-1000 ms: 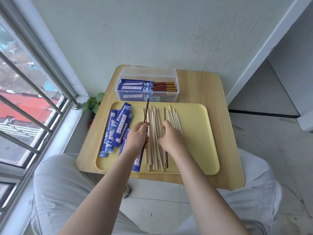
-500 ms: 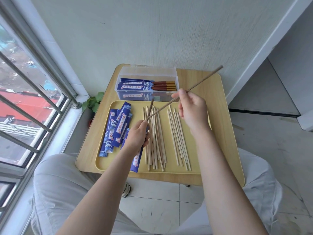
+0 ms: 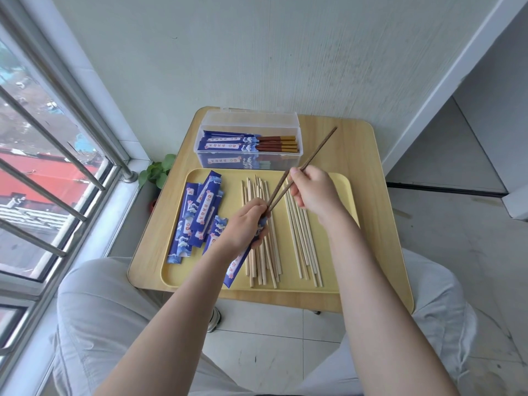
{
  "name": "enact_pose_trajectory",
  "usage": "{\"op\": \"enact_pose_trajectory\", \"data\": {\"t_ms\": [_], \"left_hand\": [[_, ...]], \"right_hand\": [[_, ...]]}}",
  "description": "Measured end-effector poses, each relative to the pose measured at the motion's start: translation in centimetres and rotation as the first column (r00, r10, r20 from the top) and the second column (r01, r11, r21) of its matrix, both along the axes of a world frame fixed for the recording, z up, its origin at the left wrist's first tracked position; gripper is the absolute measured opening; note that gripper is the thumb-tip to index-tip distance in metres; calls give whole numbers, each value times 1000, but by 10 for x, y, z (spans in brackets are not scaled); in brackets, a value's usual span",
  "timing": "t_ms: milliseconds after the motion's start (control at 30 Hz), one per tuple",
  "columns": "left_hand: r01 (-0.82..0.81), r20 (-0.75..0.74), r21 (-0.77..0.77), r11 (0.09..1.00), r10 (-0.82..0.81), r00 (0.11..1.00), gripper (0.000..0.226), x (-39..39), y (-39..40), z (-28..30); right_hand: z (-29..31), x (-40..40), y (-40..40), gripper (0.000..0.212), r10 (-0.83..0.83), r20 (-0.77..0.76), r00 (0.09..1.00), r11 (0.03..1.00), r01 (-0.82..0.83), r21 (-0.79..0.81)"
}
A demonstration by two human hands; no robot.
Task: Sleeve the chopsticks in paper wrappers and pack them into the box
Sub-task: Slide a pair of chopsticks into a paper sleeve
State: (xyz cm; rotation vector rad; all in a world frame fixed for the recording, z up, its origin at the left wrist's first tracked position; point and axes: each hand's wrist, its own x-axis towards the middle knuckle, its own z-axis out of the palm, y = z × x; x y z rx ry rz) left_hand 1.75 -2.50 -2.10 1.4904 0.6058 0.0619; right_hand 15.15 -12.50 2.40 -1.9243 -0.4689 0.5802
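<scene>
The left hand (image 3: 243, 227) gripped a blue paper wrapper (image 3: 238, 264) near its open top, and the rest of the wrapper hung down past the wrist toward the near rim of the yellow tray (image 3: 340, 181). The right hand (image 3: 314, 192) pinched 2 dark brown chopsticks (image 3: 314, 154) partway along them. Their low tips met the left hand's fingers at the mouth of the wrapper. Their far ends stuck up over the clear plastic box (image 3: 248, 121).

The box sat at the back of the wooden table (image 3: 360, 155), touching the tray. It already held some sleeved chopsticks (image 3: 274, 142). On the tray lay a pile of empty wrappers (image 3: 200, 212) on the left and 2 bunches of pale bare chopsticks (image 3: 303, 238) in the middle.

The step looked like sliding the pair into the sleeve. It could go wrong in a few ways. The 2 sticks were spread a little, so 1 tip might miss the mouth and slip down the outside. A hard push might tear the thin paper or crumple it. If the left hand squeezed too tight, the mouth would close flat and the tips would jam. The long far ends could also bump the box.
</scene>
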Motion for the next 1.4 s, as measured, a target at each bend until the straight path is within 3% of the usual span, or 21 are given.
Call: {"op": "enact_pose_trajectory", "data": {"t_ms": [200, 333, 433, 567, 700, 833, 967, 1133, 1267, 1400], "left_hand": [[-4, -14, 98, 995, 6, 1000, 24, 5, 0, 2], [11, -46, 126, 992, -5, 999, 23, 3, 0, 3], [20, -66, 148, 989, -10, 998, 23, 4, 1, 5], [26, -89, 137, 990, -14, 996, 21, 6, 1, 4], [2, -86, 111, 994, 7, 996, 23, 10, 0, 5], [27, -95, 191, 981, -9, 995, 23, 13, 1, 7], [138, -199, 575, 807, -26, 980, 22, 15, 3, 3], [123, -247, 681, 722, 69, 967, 30, 23, 8, 0], [142, -334, 855, 499, 321, 886, 52, 25, 9, 2], [212, -341, 898, 387, 303, 890, 42, 30, 9, -1]], "right_hand": [[-13, -8, 4, 15, 208, -186, 960, 972, -225, -74], [-13, -7, 0, 19, 310, -318, 896, 934, -350, -75], [-5, -3, -4, 38, 181, -286, 941, 976, -208, -67], [-8, 4, 2, 27, -136, -97, 986, 990, 139, 23], [-15, 2, 5, 30, -96, 17, 995, 994, 95, 49], [-24, -8, 10, 35, -65, -28, 998, 994, 67, 88], [-21, -3, 12, 25, -109, -120, 987, 974, 130, 188], [-26, 1, 12, 28, -198, -168, 966, 950, 231, 209], [-34, 4, 12, 24, -291, -209, 934, 914, 336, 230], [-38, 3, 14, 24, -361, -281, 889, 863, 433, 261]]}}
